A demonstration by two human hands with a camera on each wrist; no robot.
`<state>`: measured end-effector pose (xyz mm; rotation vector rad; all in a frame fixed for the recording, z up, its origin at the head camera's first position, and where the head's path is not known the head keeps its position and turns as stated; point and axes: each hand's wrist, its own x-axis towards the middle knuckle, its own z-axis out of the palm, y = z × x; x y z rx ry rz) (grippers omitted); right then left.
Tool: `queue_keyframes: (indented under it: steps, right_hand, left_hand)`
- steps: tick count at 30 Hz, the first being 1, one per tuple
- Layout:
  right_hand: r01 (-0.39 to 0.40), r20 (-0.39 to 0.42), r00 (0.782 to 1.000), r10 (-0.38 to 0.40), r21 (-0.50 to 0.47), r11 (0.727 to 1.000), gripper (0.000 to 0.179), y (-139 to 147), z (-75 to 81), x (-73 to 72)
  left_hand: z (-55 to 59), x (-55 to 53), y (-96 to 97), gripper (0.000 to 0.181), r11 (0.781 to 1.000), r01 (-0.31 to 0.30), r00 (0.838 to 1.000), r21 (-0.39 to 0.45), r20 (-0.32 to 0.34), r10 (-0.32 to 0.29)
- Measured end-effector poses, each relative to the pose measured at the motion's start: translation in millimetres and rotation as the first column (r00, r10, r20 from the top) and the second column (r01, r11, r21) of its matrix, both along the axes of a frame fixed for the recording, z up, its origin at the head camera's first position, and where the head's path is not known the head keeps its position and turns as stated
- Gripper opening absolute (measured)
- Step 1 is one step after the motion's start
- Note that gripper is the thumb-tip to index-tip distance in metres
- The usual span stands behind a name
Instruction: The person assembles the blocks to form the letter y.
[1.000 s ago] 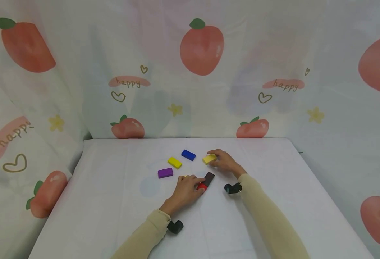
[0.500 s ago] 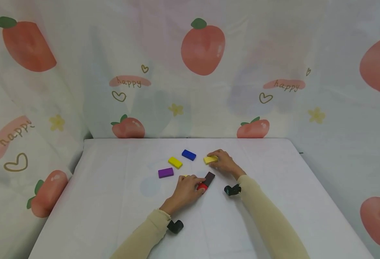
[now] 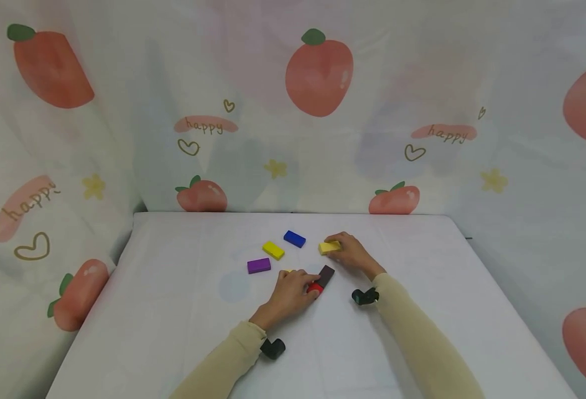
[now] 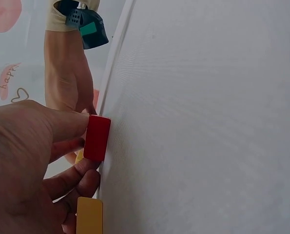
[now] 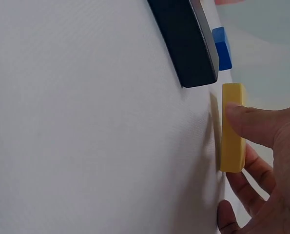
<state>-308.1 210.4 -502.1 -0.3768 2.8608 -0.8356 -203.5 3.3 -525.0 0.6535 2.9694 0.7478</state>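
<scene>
Two hands, two blocks: red in the left, pale yellow in the right

The left hand (image 3: 288, 293) pinches the red block (image 4: 97, 139) between thumb and fingers, low at the white table (image 3: 198, 332). A dark block (image 3: 326, 275) lies just beside the red one, in nearly the same line; whether they touch cannot be told.

The right hand (image 3: 351, 254) grips the pale yellow block (image 5: 232, 146), thumb on one face and fingers behind. That block is beyond the far end of the dark one; whether it rests on the cloth or is slightly raised cannot be told.

A blue block (image 3: 294, 239), a bright yellow block (image 3: 273, 250) and a purple block (image 3: 259, 266) lie apart in a slanting row left of the pale yellow one. An orange-yellow block (image 4: 89, 216) sits just beside the left hand's fingers, mostly hidden in the head view.
</scene>
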Motion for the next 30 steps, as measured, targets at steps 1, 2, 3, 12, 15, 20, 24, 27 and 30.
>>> queue_keyframes:
  steps: [1,2,3,12,15,20,24,27,30]
  right_hand:
    - [-0.001,-0.002,1.000,0.001,-0.005,1.000,0.040,1,0.7,1.0]
    - [-0.002,-0.007,1.000,0.002,-0.008,1.000,0.040,1,1.1,2.0]
    - [-0.003,-0.010,1.000,0.003,-0.013,1.000,0.040,2,1.6,2.9]
    - [-0.046,-0.075,0.996,0.042,-0.059,0.997,0.040,10,5.8,11.1]
    - [-0.055,-0.081,0.995,0.049,-0.064,0.996,0.039,13,7.9,14.0]
    - [-0.062,-0.085,0.995,0.058,-0.044,0.997,0.037,15,10.1,18.8]
    - [-0.074,-0.094,0.993,0.071,-0.029,0.997,0.036,18,11.0,23.6]
    - [-0.083,-0.101,0.992,0.080,-0.022,0.996,0.036,20,10.7,27.5]
    - [-0.087,-0.098,0.992,0.084,-0.036,0.996,0.035,21,9.8,31.6]
  left_hand:
    - [0.2,0.0,0.1,0.038,1.000,0.000,1.000,-0.002,-0.001,0.000]
    - [0.6,0.3,0.1,0.038,1.000,0.000,1.000,-0.001,-0.002,0.000]
    - [0.7,0.4,0.1,0.038,1.000,0.000,1.000,-0.003,-0.004,0.000]
    - [1.3,1.3,-0.3,0.038,1.000,0.006,1.000,-0.009,-0.026,-0.006]
    - [1.5,1.6,-0.3,0.038,1.000,0.005,1.000,-0.014,-0.029,-0.005]
    - [0.7,1.4,-0.1,0.039,1.000,0.000,1.000,-0.012,-0.017,0.000]
    - [0.3,1.3,0.0,0.039,1.000,-0.003,1.000,-0.007,-0.004,0.003]
    - [0.3,1.2,0.0,0.039,1.000,-0.005,1.000,-0.008,-0.004,0.005]
    - [0.7,1.2,-0.1,0.039,1.000,-0.006,1.000,-0.011,-0.003,0.006]
